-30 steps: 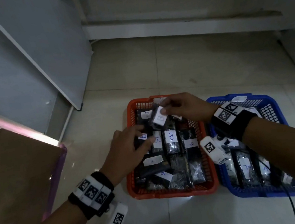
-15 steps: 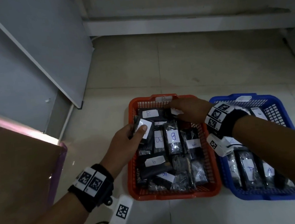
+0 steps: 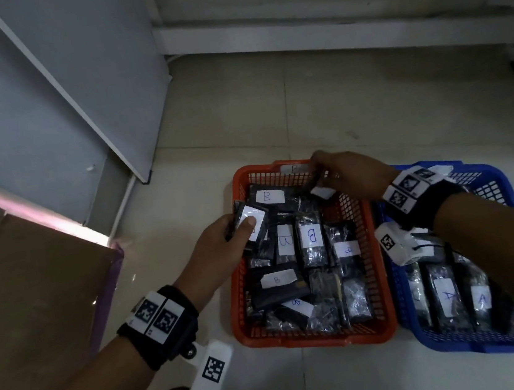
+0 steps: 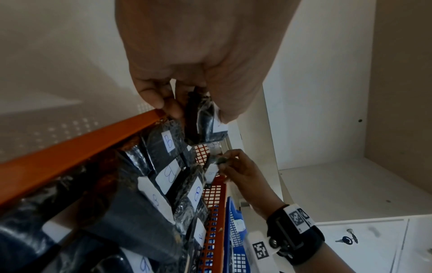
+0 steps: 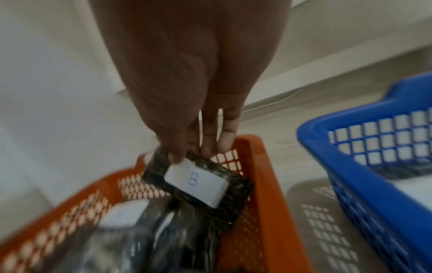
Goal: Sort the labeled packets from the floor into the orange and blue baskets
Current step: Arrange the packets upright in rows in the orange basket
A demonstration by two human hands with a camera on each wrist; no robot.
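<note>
**Both hands holding packets over the orange basket**

The left hand [image 3: 220,248] grips a dark packet [image 3: 251,228] at the near-left edge of the orange basket [image 3: 315,338]; its thumb lies flat across the packet's white label while the fingers [image 4: 171,106] curl round the back, so the packet sits pinched between thumb and fingers, its lower end hanging just above the packets already in the basket; the letter on its label is covered by the thumb and cannot be read.

The right hand [image 3: 348,172] reaches over the far end of the orange basket, close to its far-right corner; its thumb and fingers [image 5: 224,142] pinch the top edge of a second packet [image 5: 198,186], which hangs below them, tilted, with a white label marked B facing up; the right wrist view is blurred, and whether this packet's lower edge touches the packets beneath cannot be told.

The orange basket stands on the tiled floor [image 3: 271,112], filled with dark packets whose labels read B where legible; the blue basket [image 3: 461,343] stands just beside it on the right, holding packets labelled A; a brown cardboard box [image 3: 34,287] sits at the left.
</note>
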